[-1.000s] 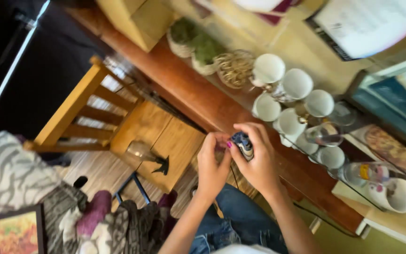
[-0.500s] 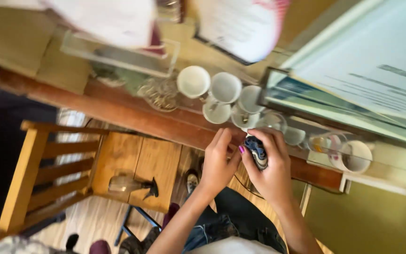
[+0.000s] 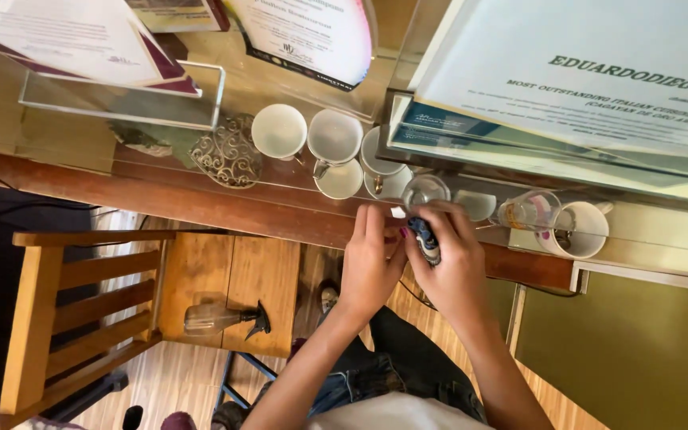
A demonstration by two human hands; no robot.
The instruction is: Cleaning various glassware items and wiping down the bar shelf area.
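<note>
Both hands meet just over the near edge of the wooden shelf (image 3: 224, 209), and between them sits a small dark-and-blue object (image 3: 425, 239), too small and too covered to name with certainty. The right hand (image 3: 454, 267) closes round it from the right and below, fingers curled over its top, so the grip is narrow and holding the object; the left hand (image 3: 369, 263) presses in from the other side, fingertips at the object's upper end near a small white bit (image 3: 397, 213), whether pinching or only steadying I cannot tell. To do this fiddling well, my judgement is that the right hand should stay the anchor and keep the object low against the palm, while the left works only with its fingertips, since a slip would send the piece forward. Just beyond the grip stands a clear glass (image 3: 426, 191), and beyond and to the left of that a cluster of white cups (image 3: 334, 137) on saucers; to the right of the grip a white mug (image 3: 581, 229) lies beside a tipped jar (image 3: 529, 212). All are near enough that the elbows should stay tucked and the wrists should not swing outward. Below and left of the grip, well apart, a spray bottle (image 3: 223, 318) lies on a wooden chair (image 3: 97, 310).
</note>
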